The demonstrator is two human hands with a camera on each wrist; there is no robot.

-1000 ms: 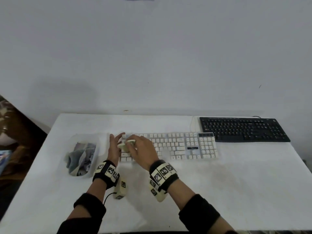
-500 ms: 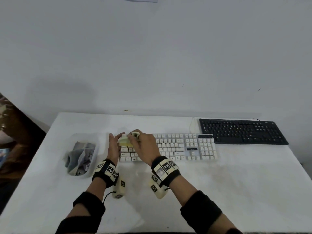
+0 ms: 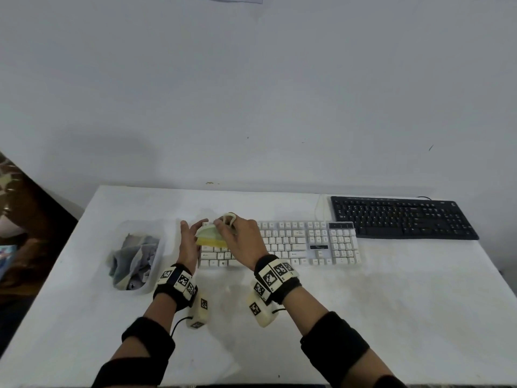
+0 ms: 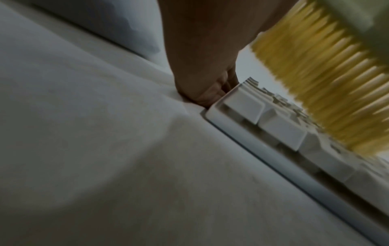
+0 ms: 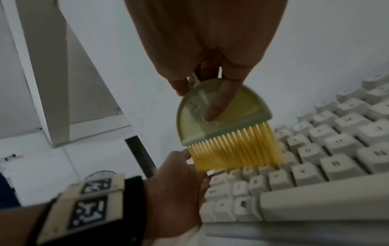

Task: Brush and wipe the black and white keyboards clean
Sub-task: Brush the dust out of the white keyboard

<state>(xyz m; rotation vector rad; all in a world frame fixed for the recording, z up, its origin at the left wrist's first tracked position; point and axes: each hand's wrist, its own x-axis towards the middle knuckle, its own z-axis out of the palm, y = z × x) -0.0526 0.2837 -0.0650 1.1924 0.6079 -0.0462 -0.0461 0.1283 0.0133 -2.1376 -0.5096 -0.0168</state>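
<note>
A white keyboard (image 3: 302,245) lies mid-table, with a black keyboard (image 3: 402,217) behind it to the right. My right hand (image 3: 237,236) pinches a small brush (image 5: 221,126) with a pale green head and yellow bristles, held tilted over the white keyboard's (image 5: 315,166) left end; the bristles (image 4: 320,79) hover just above the keys. My left hand (image 3: 190,242) lies with straight fingers against the left edge of the white keyboard (image 4: 263,116), steadying it.
A clear plastic tub (image 3: 140,256) holding grey cloths stands left of the white keyboard. The white table (image 3: 363,317) reaches to the wall at the back. A dark floor area lies beyond the table's left edge.
My right hand has carried the brush from the middle rows at the keyboard's left end up toward the far row, tilting it up. The left hand has stayed at the keyboard's left edge.
</note>
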